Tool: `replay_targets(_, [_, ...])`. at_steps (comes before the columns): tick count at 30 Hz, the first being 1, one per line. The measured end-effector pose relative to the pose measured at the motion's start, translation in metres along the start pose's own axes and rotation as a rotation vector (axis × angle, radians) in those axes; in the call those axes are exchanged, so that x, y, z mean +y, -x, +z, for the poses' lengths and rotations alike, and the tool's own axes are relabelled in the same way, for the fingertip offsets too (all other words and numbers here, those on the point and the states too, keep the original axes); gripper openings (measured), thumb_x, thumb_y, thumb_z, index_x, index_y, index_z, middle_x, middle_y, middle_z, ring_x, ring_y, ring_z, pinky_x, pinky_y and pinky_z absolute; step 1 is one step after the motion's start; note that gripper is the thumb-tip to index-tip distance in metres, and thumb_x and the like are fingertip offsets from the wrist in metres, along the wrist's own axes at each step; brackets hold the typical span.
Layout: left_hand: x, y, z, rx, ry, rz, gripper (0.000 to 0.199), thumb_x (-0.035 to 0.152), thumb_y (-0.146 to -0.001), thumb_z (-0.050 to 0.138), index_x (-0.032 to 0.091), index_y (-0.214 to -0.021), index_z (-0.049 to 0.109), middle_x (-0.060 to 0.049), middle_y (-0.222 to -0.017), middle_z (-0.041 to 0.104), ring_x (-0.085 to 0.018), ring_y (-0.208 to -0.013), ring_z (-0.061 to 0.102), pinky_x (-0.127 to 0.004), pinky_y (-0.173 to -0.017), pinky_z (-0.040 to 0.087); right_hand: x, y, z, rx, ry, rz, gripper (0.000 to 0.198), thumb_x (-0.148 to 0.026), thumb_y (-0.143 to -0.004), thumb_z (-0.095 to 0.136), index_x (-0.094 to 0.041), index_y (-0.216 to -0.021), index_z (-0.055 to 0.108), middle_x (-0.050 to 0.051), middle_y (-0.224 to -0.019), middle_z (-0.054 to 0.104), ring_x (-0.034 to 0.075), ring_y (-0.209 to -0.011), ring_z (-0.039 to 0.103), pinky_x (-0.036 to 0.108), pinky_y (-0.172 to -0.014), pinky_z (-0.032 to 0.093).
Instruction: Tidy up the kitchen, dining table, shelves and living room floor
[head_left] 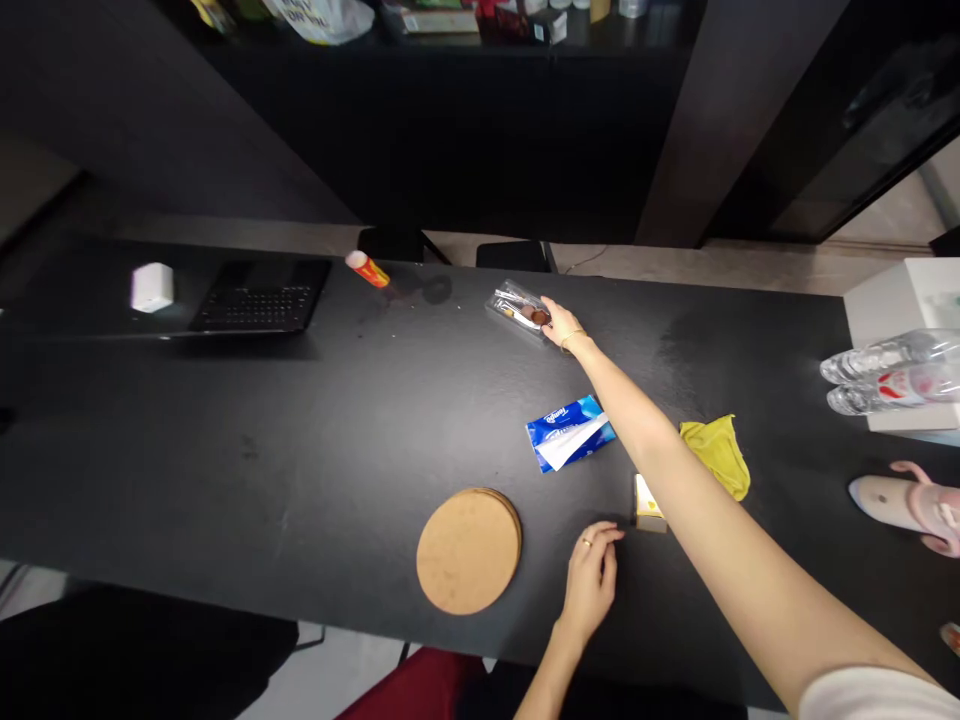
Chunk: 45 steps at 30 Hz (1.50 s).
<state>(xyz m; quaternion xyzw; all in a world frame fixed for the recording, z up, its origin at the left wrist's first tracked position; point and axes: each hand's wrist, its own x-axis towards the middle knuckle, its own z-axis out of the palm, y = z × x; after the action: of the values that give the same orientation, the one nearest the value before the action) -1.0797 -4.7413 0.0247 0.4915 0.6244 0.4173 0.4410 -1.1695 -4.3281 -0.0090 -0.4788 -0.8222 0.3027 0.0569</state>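
My right hand (pixel 562 323) reaches far across the black table, its fingers on the near right end of a clear plastic tray (pixel 501 300). Inside the tray are small brown round pieces (pixel 537 316) and something white; they are too small to name. My left hand (pixel 591 578) rests on the table near the front edge, empty, its fingers loosely bent and apart. Close to its fingertips stands a small white and yellow box (pixel 648 505), partly hidden by my right forearm. A blue Tempo tissue pack (pixel 556 424) with a tissue sticking out lies between the hands.
Round cork mats (pixel 469 552) lie left of my left hand. A yellow cloth (pixel 718 455) is beyond my right forearm. Plastic bottles (pixel 892 385) lie at the right. A red and yellow tube (pixel 367 268), a laptop (pixel 259 300) and a white cube (pixel 152 288) are at the left.
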Motion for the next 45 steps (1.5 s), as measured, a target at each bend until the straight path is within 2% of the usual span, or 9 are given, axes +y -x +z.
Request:
replay_targets(5, [-0.015, -0.023, 0.013, 0.006, -0.076, -0.034, 0.028, 0.015, -0.095, 0.043, 0.022, -0.111, 0.064, -0.01, -0.118, 0.065, -0.021, -0.112, 0.062, -0.043, -0.1, 0.051, 0.071, 0.052, -0.04, 0.095, -0.134, 0.11, 0.06, -0.013, -0.092, 0.04, -0.015, -0.152, 0.033, 0.012, -0.136, 0.062, 0.018, -0.114, 0.065, 0.038, -0.107, 0.046])
replay_targets(10, [-0.005, -0.04, 0.068, 0.007, -0.246, -0.014, 0.046, 0.034, -0.092, 0.056, 0.015, -0.134, 0.053, -0.02, -0.146, 0.046, -0.032, -0.135, 0.046, -0.051, -0.108, 0.042, 0.147, 0.238, -0.093, 0.364, 0.109, 0.283, 0.05, -0.031, -0.1, 0.029, -0.018, -0.147, 0.044, 0.01, -0.149, 0.049, 0.023, -0.145, 0.036, 0.047, -0.117, 0.034])
replay_targets(14, [-0.007, -0.055, 0.104, -0.055, -0.439, 0.105, 0.065, 0.046, -0.088, 0.061, 0.015, -0.143, 0.047, -0.022, -0.159, 0.026, -0.038, -0.148, 0.026, -0.06, -0.116, 0.025, 0.164, 0.361, -0.056, 0.284, 0.32, 0.462, 0.061, -0.044, -0.097, 0.039, -0.014, -0.151, 0.038, 0.014, -0.159, 0.032, 0.034, -0.152, 0.015, 0.061, -0.12, 0.02])
replay_targets(20, [-0.039, -0.078, 0.108, -0.19, -0.596, 0.269, 0.056, 0.043, -0.091, 0.057, 0.021, -0.142, 0.052, -0.019, -0.158, 0.032, -0.034, -0.146, 0.032, -0.059, -0.119, 0.019, 0.193, 0.429, -0.018, 0.208, 0.363, 0.561, 0.052, -0.039, -0.1, 0.031, -0.031, -0.151, 0.039, 0.002, -0.162, 0.029, 0.032, -0.153, 0.013, 0.062, -0.122, 0.009])
replay_targets(26, [-0.05, -0.08, 0.113, -0.172, -0.606, 0.276, 0.055, 0.04, -0.09, 0.057, 0.02, -0.141, 0.052, -0.017, -0.159, 0.032, -0.033, -0.147, 0.03, -0.057, -0.119, 0.025, 0.291, 0.329, -0.113, 0.326, 0.388, 0.691, 0.055, -0.039, -0.101, 0.025, -0.023, -0.153, 0.036, 0.005, -0.163, 0.026, 0.031, -0.153, 0.008, 0.06, -0.121, 0.009])
replay_targets(30, [-0.054, -0.082, 0.116, -0.162, -0.596, 0.274, 0.053, 0.039, -0.089, 0.058, 0.021, -0.139, 0.053, -0.016, -0.157, 0.035, -0.033, -0.147, 0.031, -0.058, -0.119, 0.026, 0.293, 0.242, -0.13, 0.255, 0.356, 0.624, 0.053, -0.035, -0.102, 0.025, -0.027, -0.153, 0.037, 0.0, -0.162, 0.029, 0.025, -0.153, 0.01, 0.054, -0.124, 0.007])
replay_targets(34, [-0.058, -0.083, 0.116, -0.159, -0.596, 0.277, 0.052, 0.038, -0.089, 0.058, 0.021, -0.138, 0.054, -0.016, -0.158, 0.033, -0.033, -0.146, 0.032, -0.058, -0.118, 0.027, 0.241, 0.291, -0.085, -0.004, 0.326, 0.199, 0.047, -0.036, -0.101, 0.034, -0.036, -0.146, 0.047, -0.007, -0.157, 0.037, 0.02, -0.152, 0.018, 0.046, -0.126, 0.007])
replay_targets(38, [-0.06, -0.083, 0.117, -0.138, -0.567, 0.299, 0.051, 0.036, -0.089, 0.059, 0.022, -0.138, 0.054, -0.016, -0.159, 0.03, -0.034, -0.147, 0.031, -0.058, -0.119, 0.026, 0.263, 0.324, -0.092, -0.022, 0.307, 0.203, 0.048, -0.032, -0.098, 0.045, -0.034, -0.145, 0.048, -0.002, -0.157, 0.04, 0.024, -0.15, 0.022, 0.05, -0.125, 0.008])
replay_targets(45, [-0.056, -0.083, 0.109, -0.139, -0.594, 0.349, 0.062, 0.034, -0.087, 0.059, 0.024, -0.146, 0.044, -0.017, -0.158, 0.032, -0.035, -0.146, 0.031, -0.059, -0.116, 0.031, 0.378, 0.114, -0.192, 0.415, 0.218, 0.729, 0.056, -0.033, -0.104, 0.017, -0.012, -0.153, 0.035, 0.015, -0.164, 0.017, 0.032, -0.153, 0.004, 0.061, -0.118, -0.003])
